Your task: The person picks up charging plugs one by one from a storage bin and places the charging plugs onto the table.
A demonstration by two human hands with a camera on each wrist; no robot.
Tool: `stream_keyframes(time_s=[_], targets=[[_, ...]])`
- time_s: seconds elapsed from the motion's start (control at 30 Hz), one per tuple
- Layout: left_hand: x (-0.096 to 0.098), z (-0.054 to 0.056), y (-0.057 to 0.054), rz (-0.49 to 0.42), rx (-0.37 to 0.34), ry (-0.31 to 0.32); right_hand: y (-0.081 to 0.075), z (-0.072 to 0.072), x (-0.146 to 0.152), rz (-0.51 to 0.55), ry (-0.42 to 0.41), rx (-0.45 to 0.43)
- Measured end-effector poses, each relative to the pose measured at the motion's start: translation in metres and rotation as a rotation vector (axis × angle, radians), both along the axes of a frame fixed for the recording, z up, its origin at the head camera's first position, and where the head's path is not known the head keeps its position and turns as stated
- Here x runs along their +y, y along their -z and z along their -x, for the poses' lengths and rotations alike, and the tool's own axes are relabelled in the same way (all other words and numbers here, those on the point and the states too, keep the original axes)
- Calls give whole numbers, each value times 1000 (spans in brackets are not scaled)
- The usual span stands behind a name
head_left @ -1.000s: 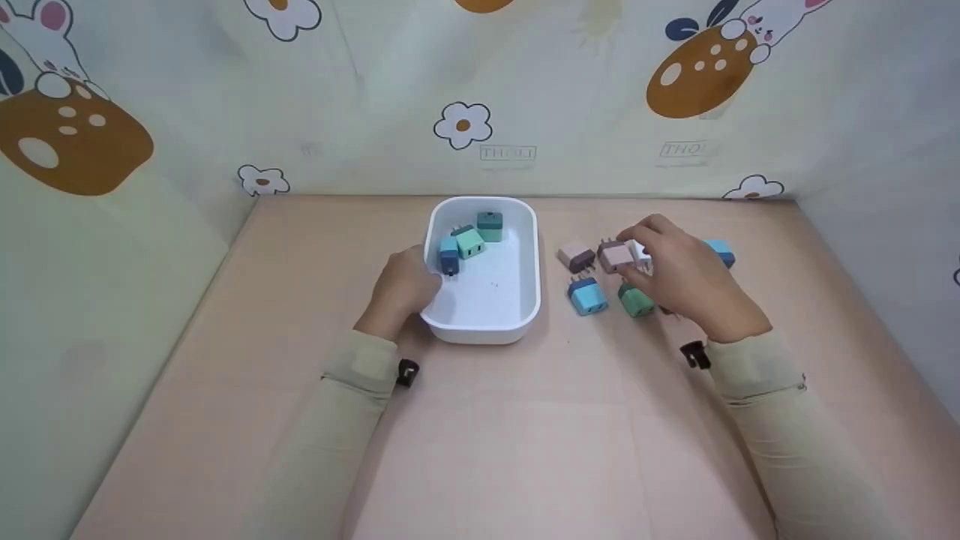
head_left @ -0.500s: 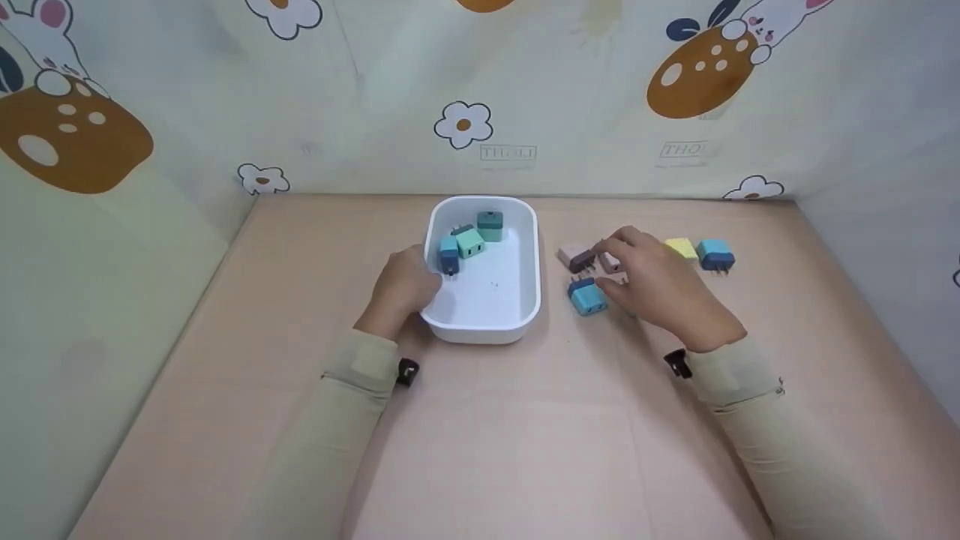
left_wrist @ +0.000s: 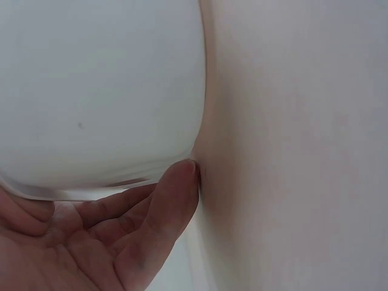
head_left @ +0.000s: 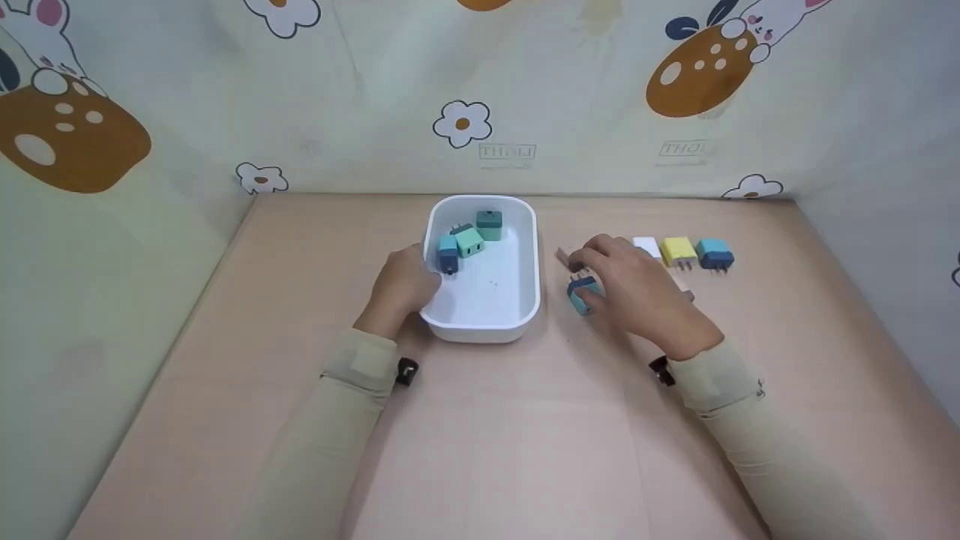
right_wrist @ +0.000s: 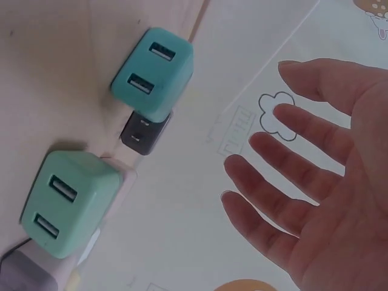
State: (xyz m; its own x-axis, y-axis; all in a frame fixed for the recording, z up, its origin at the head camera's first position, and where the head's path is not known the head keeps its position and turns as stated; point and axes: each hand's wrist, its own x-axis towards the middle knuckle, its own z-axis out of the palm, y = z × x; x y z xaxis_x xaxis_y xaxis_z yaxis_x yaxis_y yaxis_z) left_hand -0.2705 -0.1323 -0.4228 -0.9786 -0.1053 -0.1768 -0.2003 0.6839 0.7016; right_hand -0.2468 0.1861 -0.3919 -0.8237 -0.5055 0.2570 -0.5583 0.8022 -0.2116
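A white plastic tub (head_left: 480,334) stands mid-table with three USB charger plugs inside: a green one (head_left: 489,225), a mint one (head_left: 469,242) and a blue one (head_left: 448,255). My left hand (head_left: 405,285) grips the tub's left side; the left wrist view has its thumb and fingers around the tub's edge. Over the loose chargers at right is my right hand (head_left: 637,296), holding nothing, its fingers spread apart in the right wrist view. The blue charger (right_wrist: 151,73) lies nearest its fingertips, beside a dark-ended one (right_wrist: 145,133) and a green one (right_wrist: 70,203).
White (head_left: 646,246), yellow (head_left: 679,250) and blue (head_left: 715,255) chargers form a row behind the right hand. A purple-grey charger (right_wrist: 27,270) shows at the right wrist view's corner. A patterned cloth wall (head_left: 360,120) bounds the table's back (head_left: 337,199).
My right hand has moved left and slightly nearer, from the pink charger to above the blue one, uncovering the white and yellow chargers. The left hand and the tub have stayed put.
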Motion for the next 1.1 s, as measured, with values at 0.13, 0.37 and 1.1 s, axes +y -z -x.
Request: stream_keyframes(time_s=[0.13, 0.37, 1.1], targets=[[0, 0, -1, 3, -1, -5, -2, -2, -6, -10, -9, 1], [0, -1, -2, -16, -23, -6, -10, 0, -20, -44, -1, 10], [-2, 0, -1, -13, 6, 12, -29, 44, -119, -216, -143, -112]])
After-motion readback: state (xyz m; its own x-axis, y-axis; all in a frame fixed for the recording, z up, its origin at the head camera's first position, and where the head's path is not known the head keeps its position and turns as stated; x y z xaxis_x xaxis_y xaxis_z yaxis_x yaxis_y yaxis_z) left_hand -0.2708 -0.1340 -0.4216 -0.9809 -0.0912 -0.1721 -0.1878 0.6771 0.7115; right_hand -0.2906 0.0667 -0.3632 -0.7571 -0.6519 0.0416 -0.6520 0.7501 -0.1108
